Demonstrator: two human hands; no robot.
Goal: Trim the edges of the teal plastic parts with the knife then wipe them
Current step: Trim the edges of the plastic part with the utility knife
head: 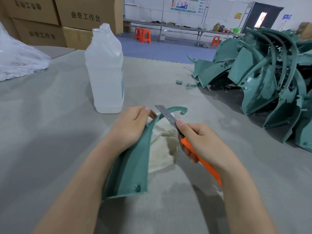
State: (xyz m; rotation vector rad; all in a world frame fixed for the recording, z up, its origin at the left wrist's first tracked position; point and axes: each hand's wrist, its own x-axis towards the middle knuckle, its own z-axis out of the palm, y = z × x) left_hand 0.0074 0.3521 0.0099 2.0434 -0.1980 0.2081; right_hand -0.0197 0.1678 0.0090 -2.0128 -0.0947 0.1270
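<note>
Cartons (87,14) behind the tabletop (42,115) read "曲奇工作台". Above a cream cloth (162,146), the left hand (133,125) gripped a teal plastic part (130,168); the right hand (202,139) clenched an orange knife (211,171), blade against the part's curved edge. A translucent bottle (104,73), contents unclear, stood just beyond the hands, with more teal parts (270,78) piled at right.

Left hand (133,125) grips the upper part of a teal plastic part (130,166), held tilted above the grey desk (50,124). Right hand (200,141) grips an orange-handled knife (190,146); its blade lies against the part's curved upper edge. A cream cloth (162,146) lies on the desk beneath. A translucent bottle (105,71) stands upright just beyond the hands. A pile of teal parts (270,78) sits at far right.
</note>
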